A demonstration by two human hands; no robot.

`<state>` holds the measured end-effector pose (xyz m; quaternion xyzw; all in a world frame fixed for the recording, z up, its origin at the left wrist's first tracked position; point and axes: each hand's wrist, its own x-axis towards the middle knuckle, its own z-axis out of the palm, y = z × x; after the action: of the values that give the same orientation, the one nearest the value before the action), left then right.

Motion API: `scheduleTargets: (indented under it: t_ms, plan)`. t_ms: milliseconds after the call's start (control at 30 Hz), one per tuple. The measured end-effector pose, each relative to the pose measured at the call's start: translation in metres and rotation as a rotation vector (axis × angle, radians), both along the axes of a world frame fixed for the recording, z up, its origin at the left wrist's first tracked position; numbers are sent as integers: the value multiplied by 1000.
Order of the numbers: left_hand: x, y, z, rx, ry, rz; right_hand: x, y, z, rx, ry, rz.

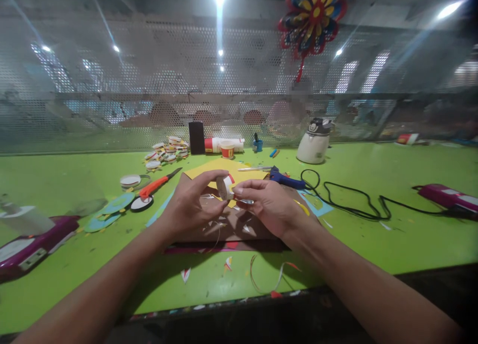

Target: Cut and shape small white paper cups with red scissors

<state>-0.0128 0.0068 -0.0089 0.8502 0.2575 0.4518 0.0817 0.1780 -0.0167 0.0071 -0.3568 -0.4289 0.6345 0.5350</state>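
Between the thumb and fingers of my left hand (188, 202) is a small cut-down paper cup (224, 186), tilted on its side, white with a red and yellow band. The fingertips of my right hand (269, 202) pinch the cup's near right edge. Something shiny shows under those fingers, too small to name. Below both hands lies a brown board (239, 229) strewn with paper scraps. A yellow sheet (209, 169) rests behind the cup. Just beyond my right hand is a blue glue gun (287, 179).
Left of the board are an orange-handled cutting tool (155, 185), round pieces (119, 203) and a pile of cut cup rings (170, 152). A black phone (196, 138), a paper cup (227, 150) and a white kettle (313, 145) stand behind. A black cord (351, 214) runs right to a purple power strip (448, 197).
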Motion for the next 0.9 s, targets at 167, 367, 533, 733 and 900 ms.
scheduleTargets:
  t_ms: [167, 367, 533, 733, 900]
  plan:
    - [0, 1, 1, -178, -41, -23, 0, 3, 0, 41, 14, -53]
    - [3, 1, 1, -346, -167, -121, 2, 5, 1, 125, -10, -165]
    - [3, 0, 2, -559, -203, -229, 3, 6, 2, 195, -78, -210]
    - [5, -1, 6, -654, -228, -331, 2, 7, -2, 345, -230, -275]
    - [5, -2, 11, -648, -246, -317, 7, 4, 0, 517, -423, -267]
